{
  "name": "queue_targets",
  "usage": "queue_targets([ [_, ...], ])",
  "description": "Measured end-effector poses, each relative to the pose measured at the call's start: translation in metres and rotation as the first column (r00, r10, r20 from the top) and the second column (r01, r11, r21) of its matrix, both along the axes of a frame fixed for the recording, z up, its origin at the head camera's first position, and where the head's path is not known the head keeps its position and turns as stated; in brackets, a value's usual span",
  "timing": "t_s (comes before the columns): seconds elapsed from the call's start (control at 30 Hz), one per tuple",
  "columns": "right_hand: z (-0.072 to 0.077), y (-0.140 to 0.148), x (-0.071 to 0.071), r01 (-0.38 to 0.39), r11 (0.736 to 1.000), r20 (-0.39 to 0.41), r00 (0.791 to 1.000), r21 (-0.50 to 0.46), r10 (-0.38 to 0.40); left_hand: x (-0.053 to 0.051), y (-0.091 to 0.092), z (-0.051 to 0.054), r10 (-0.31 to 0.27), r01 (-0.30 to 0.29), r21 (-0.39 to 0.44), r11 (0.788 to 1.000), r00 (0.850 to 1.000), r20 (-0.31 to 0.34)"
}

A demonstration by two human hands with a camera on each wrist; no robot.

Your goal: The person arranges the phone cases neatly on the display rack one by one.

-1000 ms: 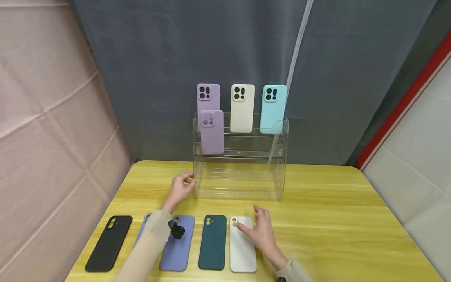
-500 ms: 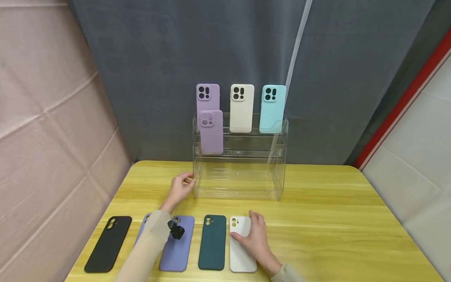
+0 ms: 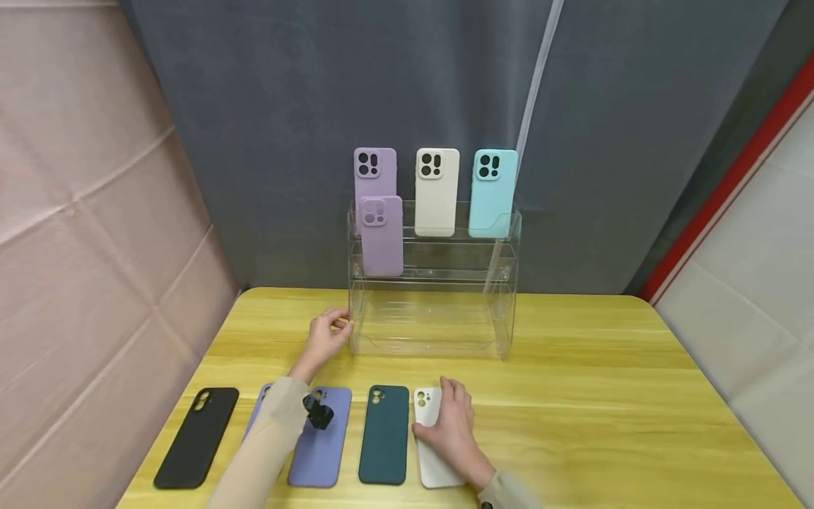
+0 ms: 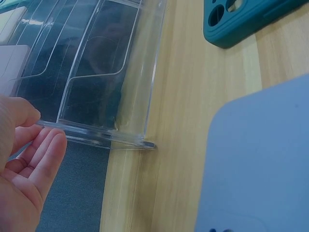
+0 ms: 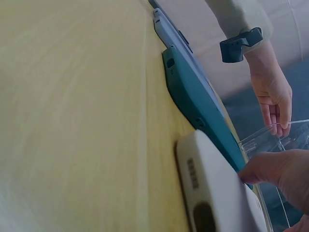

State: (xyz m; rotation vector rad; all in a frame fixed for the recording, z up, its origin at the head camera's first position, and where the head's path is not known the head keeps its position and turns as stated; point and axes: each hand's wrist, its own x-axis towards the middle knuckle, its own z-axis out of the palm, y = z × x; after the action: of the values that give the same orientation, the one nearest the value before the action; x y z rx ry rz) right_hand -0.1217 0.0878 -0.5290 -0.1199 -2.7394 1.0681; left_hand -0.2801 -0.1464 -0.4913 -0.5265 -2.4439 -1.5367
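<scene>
In the head view, my right hand (image 3: 450,428) spans a white phone case (image 3: 432,463) lying on the table, thumb on its left edge and fingers along the right side. The right wrist view shows the thumb (image 5: 270,169) against that case's edge; the other fingers are mostly hidden. My left hand (image 3: 327,336) pinches the left side edge of a clear tiered display rack (image 3: 432,346). A dark green phone case (image 3: 384,438) lies left of the white one. Beside it are a purple-blue case (image 3: 321,452), another bluish case (image 3: 263,396) mostly under my left sleeve, and a black case (image 3: 197,438).
On the rack's top tier stand a purple case (image 3: 375,180), a cream case (image 3: 436,201) and a turquoise case (image 3: 492,201). Another purple case (image 3: 383,247) stands on the tier below, at left. Behind the yellow table (image 3: 591,396) hangs a grey curtain (image 3: 286,141).
My right hand has moved left and down onto the white case, its thumb reaching the left edge. The white case has turned slightly. My left hand stays at the rack.
</scene>
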Motion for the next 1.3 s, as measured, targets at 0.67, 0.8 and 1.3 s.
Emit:
queue_targets([
  [0.67,0.007,0.008,-0.005,-0.005,1.0,0.042,0.999,0.008,0.005,0.001,0.001,0.007,0.032,-0.032,-0.02,0.999,0.999,0.03],
  [0.8,0.015,0.015,-0.009,0.004,1.0,-0.022,1.0,0.002,-0.004,0.001,0.001,0.007,0.03,-0.029,-0.022,0.999,0.999,0.046],
  [1.3,0.072,0.045,-0.041,-0.03,0.998,-0.276,0.961,-0.053,0.014,0.0,0.003,0.004,0.026,-0.025,-0.018,1.0,0.999,0.039],
])
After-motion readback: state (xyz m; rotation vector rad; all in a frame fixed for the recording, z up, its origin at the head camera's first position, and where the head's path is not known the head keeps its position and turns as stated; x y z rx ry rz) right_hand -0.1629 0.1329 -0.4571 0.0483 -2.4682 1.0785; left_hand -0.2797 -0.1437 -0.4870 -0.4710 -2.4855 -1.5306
